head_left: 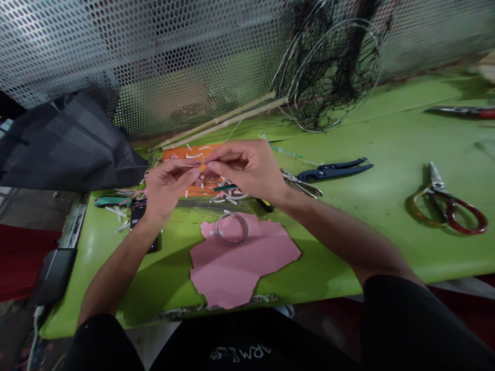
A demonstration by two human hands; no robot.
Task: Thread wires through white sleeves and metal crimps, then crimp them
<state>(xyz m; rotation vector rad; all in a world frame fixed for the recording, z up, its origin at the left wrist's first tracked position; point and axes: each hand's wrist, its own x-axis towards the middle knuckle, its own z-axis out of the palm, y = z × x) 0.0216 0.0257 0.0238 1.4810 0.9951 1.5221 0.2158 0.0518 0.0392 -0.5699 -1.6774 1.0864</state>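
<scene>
My left hand (166, 180) and my right hand (247, 167) meet fingertip to fingertip over the cluttered orange sheet (172, 153). Both are closed in a pinch. Something small and thin shows between the fingertips, too fine to make out. White curled scraps (204, 148) lie on the orange sheet beneath the hands. Nearer to me, a thin round ring (232, 242) rests on an irregular piece of pink paper (240, 268). A phone (152, 245) lies partly hidden behind my left wrist.
Dark blue pruning shears (332, 169) and silver scissors (305, 186) lie right of my hands. Red-handled scissors (450, 203) and pliers (464, 111) are farther right. Black netting with wire hoops (328, 72), wooden sticks (228, 121) and a black bag (73, 144) stand along the mesh panel.
</scene>
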